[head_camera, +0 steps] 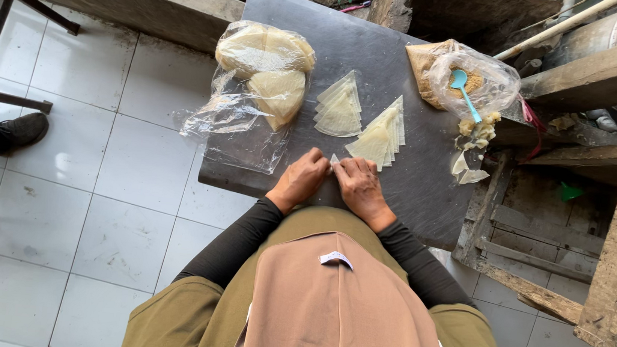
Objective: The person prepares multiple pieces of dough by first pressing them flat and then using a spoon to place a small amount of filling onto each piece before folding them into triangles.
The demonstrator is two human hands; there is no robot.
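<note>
Pinching a small pale wrapper piece [335,159] at grey board [398,182] 6 o'clock edge: left hand [300,180] and right hand [358,187] together on it. Folded wrapper stacks [363,118] at 12, teal spoon [465,94] at 2.

Soft, even daylight fills the scene — bright on the white floor tiles [117,200], which look slightly washed out at the left, and dimmer in the cluttered top right corner. The grey board [380,60] carries a faint sheen at its far end, the plastic bag [242,118] shows small glints, and shadows stay weak and short under the hands. Focus is sharp throughout, with no motion blur — only a wide-angle bend that tilts the straight edges near the frame's sides.
</note>
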